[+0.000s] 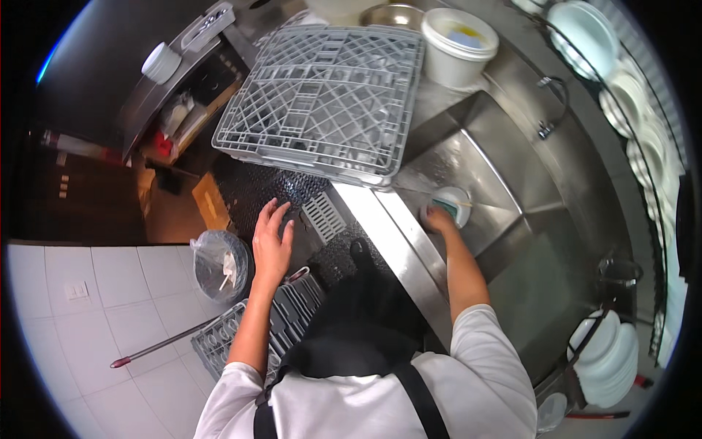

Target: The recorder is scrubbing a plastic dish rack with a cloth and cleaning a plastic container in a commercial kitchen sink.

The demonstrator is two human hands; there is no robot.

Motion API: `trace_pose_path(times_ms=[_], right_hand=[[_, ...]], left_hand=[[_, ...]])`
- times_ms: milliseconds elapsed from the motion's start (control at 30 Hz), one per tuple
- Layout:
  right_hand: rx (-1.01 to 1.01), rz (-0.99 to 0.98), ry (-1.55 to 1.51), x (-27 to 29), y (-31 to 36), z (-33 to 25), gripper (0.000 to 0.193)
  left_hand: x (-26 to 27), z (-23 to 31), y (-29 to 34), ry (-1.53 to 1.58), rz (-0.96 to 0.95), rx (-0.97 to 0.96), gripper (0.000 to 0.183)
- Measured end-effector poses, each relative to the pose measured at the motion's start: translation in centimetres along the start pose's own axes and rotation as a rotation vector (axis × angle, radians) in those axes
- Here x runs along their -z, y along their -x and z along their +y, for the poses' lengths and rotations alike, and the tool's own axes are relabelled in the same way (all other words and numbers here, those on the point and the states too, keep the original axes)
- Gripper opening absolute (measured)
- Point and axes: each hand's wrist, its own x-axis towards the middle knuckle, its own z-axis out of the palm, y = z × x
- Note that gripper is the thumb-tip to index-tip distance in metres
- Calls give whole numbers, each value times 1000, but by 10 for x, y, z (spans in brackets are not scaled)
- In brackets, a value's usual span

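Inside the stainless steel sink, a round white bowl sits near the front rim. My right hand reaches over that rim with its fingers curled at the bowl's near side. A dark green patch shows between my fingers and the white; whether it is a scouring pad or part of the bowl, I cannot tell. A short, thin, light brown piece lies across the bowl. My left hand hangs in the air over the floor, fingers apart and holding nothing.
A grey dishwasher rack rests at the far left of the sink, beside a lidded white bucket. A tap stands behind the basins. White plates stack at right. Below my left hand are a lined bin and a floor drain.
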Motion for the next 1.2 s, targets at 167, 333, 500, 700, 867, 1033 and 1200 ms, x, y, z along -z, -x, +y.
trace_pose_path(times_ms=[167,333,500,700,867,1033,1200], right_hand=[[-122,-117,83,-24,-51,45,59],[-186,107,-270,71,43,-14,43],[-53,537,-1026,150,121,-58,30],[435,695,-1127,232,179,-197,30],[530,598,-683,210,123,-273,20],[973,686,253,189,108,-303,26],[1008,286,379,223,93,-316,24]], left_hand=[[14,-34,-26,39,89,-3,37],[10,-32,-74,56,174,-257,35],[-19,-7,-111,154,201,-430,38],[-56,-3,-116,186,249,-440,40],[-60,-4,-113,133,306,-459,39],[-62,-3,-111,94,325,-471,38],[-63,-10,-116,58,287,-474,41]])
